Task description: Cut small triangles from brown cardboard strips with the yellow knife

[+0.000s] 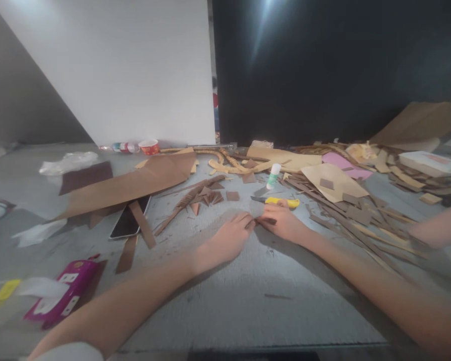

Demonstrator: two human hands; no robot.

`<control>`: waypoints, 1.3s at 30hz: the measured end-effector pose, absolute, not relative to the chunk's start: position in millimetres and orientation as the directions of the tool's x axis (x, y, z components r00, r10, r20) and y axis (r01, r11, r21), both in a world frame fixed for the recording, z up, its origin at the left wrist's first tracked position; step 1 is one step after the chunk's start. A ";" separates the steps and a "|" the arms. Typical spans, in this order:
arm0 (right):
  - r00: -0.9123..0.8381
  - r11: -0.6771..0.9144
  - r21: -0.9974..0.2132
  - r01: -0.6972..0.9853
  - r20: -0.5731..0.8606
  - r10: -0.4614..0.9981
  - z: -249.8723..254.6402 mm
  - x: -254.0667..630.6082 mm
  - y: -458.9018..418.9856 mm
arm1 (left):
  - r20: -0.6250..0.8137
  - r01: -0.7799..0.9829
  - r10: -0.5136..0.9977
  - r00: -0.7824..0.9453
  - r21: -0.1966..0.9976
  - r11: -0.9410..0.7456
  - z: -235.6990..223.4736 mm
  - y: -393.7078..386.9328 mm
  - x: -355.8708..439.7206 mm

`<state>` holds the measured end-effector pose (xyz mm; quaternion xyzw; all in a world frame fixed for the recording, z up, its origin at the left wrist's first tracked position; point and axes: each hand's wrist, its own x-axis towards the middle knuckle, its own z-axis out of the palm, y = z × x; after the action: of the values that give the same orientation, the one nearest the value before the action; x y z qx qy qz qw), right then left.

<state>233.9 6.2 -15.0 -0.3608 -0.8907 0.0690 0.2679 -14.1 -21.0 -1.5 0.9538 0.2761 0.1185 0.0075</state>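
My left hand [236,231] and my right hand [281,223] meet over the middle of the grey table, fingertips almost touching. Both are closed on a small dark brown paper piece [265,221], mostly hidden by my fingers. Just beyond my right hand lies a yellow utility knife [283,201] with its blade out to the left. A white and green glue stick [273,176] stands upright behind the knife. To the left of the knife are a brown paper square [232,196] and several small folded brown pieces [206,194]. A ridged brown paper strip [190,198] lies beside them.
Brown strips [346,220] are heaped at the right, near another person's arm [441,225]. A phone [130,220] lies partly under a large brown sheet [135,183]. A purple tissue pack [67,291] is at the near left. A red cup [149,146] stands at the back.
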 end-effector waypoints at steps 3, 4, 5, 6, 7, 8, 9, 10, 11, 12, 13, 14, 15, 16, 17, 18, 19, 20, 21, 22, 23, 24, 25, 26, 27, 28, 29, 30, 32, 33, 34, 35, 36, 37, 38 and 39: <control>-0.689 0.811 -0.150 0.565 0.456 0.564 -12.5 236.8 5.8 | 0.226 0.525 0.522 0.822 0.051 -0.849 -4.9 -19.6 -14.3; -0.711 0.826 -0.108 0.554 0.456 0.536 -11.9 237.6 6.4 | 0.222 0.527 0.523 0.823 0.045 -0.849 -6.2 -18.9 -14.4; -0.732 0.837 -0.073 0.542 0.449 0.513 -11.2 238.2 7.0 | 0.217 0.528 0.524 0.823 0.045 -0.848 -7.4 -18.3 -14.4; -0.752 0.847 -0.046 0.530 0.437 0.494 -10.1 238.7 7.6 | 0.215 0.528 0.526 0.823 0.050 -0.848 -8.2 -17.7 -14.3; -0.769 0.854 -0.026 0.520 0.421 0.481 -8.5 239.1 8.0 | 0.214 0.528 0.527 0.822 0.060 -0.847 -8.6 -17.4 -14.2; -0.782 0.857 -0.012 0.516 0.402 0.477 -6.3 239.4 8.0 | 0.215 0.526 0.529 0.821 0.072 -0.847 -8.5 -17.2 -14.1; -0.792 0.857 -0.005 0.516 0.379 0.479 -3.6 239.8 7.6 | 0.217 0.526 0.531 0.819 0.083 -0.846 -7.9 -17.3 -13.9; -0.799 0.856 -0.006 0.518 0.353 0.486 -0.5 240.2 6.8 | 0.217 0.526 0.532 0.818 0.091 -0.846 -7.0 -17.5 -13.8; -0.804 0.853 -0.017 0.521 0.327 0.497 2.9 240.6 5.7 | 0.217 0.526 0.534 0.817 0.098 -0.845 -6.0 -17.9 -13.7; -0.807 0.851 -0.036 0.523 0.301 0.508 6.4 241.1 4.5 | 0.217 0.526 0.535 0.816 0.104 -0.844 -4.9 -18.3 -13.7; -0.809 0.851 -0.062 0.522 0.278 0.517 9.6 241.7 3.2 | 0.219 0.525 0.536 0.815 0.111 -0.844 -3.9 -18.7 -13.7; -0.811 0.850 -0.092 0.518 0.262 0.523 12.4 242.4 2.0 | 0.225 0.522 0.535 0.814 0.119 -0.845 -3.2 -18.9 -13.7; -0.812 0.849 -0.123 0.514 0.250 0.527 14.6 243.0 1.0 | 0.232 0.518 0.533 0.814 0.127 -0.846 -2.7 -19.0 -13.8; -0.813 0.848 -0.152 0.507 0.242 0.530 16.2 243.6 0.4 | 0.238 0.514 0.531 0.813 0.134 -0.847 -2.3 -19.0 -13.9; -0.814 0.847 -0.177 0.501 0.236 0.531 17.0 244.2 0.1 | 0.240 0.512 0.530 0.813 0.138 -0.848 -2.1 -18.8 -14.1; -0.812 0.843 -0.199 0.500 0.230 0.536 17.0 244.7 0.1 | 0.239 0.511 0.530 0.814 0.139 -0.848 -1.9 -18.5 -14.2; -0.808 0.836 -0.222 0.502 0.226 0.545 16.3 245.3 0.6 | 0.236 0.510 0.528 0.816 0.138 -0.849 -1.8 -18.1 -14.4; -0.800 0.827 -0.246 0.506 0.225 0.556 15.0 246.0 1.4 | 0.232 0.508 0.526 0.818 0.138 -0.850 -1.7 -17.6 -14.7; -0.791 0.817 -0.271 0.509 0.226 0.568 13.3 246.9 2.5 | 0.230 0.505 0.524 0.820 0.141 -0.851 -1.7 -17.0 -15.0; -0.782 0.807 -0.295 0.511 0.231 0.579 11.3 248.0 3.8 | 0.230 0.502 0.523 0.821 0.148 -0.852 -1.9 -16.3 -15.3; -0.774 0.800 -0.317 0.509 0.238 0.587 9.2 249.2 5.1 | 0.233 0.497 0.521 0.821 0.157 -0.853 -2.3 -15.5 -15.7; -0.769 0.797 -0.332 0.505 0.247 0.590 7.4 250.6 6.1 | 0.238 0.493 0.520 0.820 0.167 -0.854 -2.9 -14.7 -16.1; -0.767 0.797 -0.341 0.498 0.256 0.589 6.0 251.8 6.9 | 0.246 0.487 0.518 0.820 0.177 -0.855 -3.8 -13.9 -16.5; -0.768 0.800 -0.343 0.492 0.263 0.585 5.1 252.9 7.3 | 0.254 0.481 0.515 0.819 0.185 -0.857 -4.8 -13.3 -17.0; -0.770 0.804 -0.341 0.488 0.267 0.580 4.7 253.8 7.3 | 0.260 0.475 0.511 0.820 0.189 -0.859 -5.8 -12.8 -17.5; -0.773 0.808 -0.337 0.484 0.269 0.575 4.8 254.5 7.0 | 0.263 0.473 0.508 0.820 0.187 -0.861 -6.7 -12.5 -17.9; -0.776 0.811 -0.332 0.481 0.270 0.570 5.3 254.8 6.4 | 0.262 0.473 0.506 0.822 0.182 -0.862 -7.3 -12.4 -18.2; -0.779 0.815 -0.329 0.477 0.271 0.566 6.0 254.9 5.7 | 0.259 0.475 0.507 0.822 0.177 -0.862 -7.7 -12.5 -18.3; -0.784 0.820 -0.329 0.468 0.273 0.557 7.7 254.5 4.3 | 0.252 0.480 0.510 0.822 0.176 -0.860 -7.5 -13.1 -18.2; -0.788 0.823 -0.327 0.464 0.272 0.552 8.4 254.1 3.7 | 0.250 0.481 0.512 0.822 0.178 -0.858 -7.0 -13.6 -18.0; -0.793 0.828 -0.321 0.460 0.271 0.546 9.2 253.5 3.1 | 0.248 0.482 0.514 0.821 0.180 -0.858 -6.4 -14.0 -17.7; -0.799 0.833 -0.310 0.458 0.267 0.539 9.9 252.8 2.5 | 0.246 0.484 0.515 0.821 0.180 -0.857 -5.8 -14.5 -17.5; -0.805 0.839 -0.297 0.456 0.264 0.531 10.7 251.9 1.7 | 0.244 0.486 0.517 0.821 0.179 -0.856 -5.2 -14.8 -17.2; -0.810 0.843 -0.284 0.457 0.260 0.526 11.5 250.9 0.7 | 0.243 0.486 0.517 0.821 0.179 -0.855 -4.8 -15.1 -17.1; -0.813 0.847 -0.272 0.457 0.258 0.522 12.5 249.8 -0.6 | 0.244 0.486 0.518 0.820 0.182 -0.855 -4.6 -15.2 -17.1; -0.817 0.850 -0.262 0.456 0.255 0.517 13.5 248.7 -2.0 | 0.247 0.483 0.517 0.819 0.188 -0.855 -4.5 -15.2 -17.3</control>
<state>248.7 -2.0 13.5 -0.2565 -0.9484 0.0948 0.1603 -17.3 -15.2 -4.5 0.9520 0.2627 0.1460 0.0584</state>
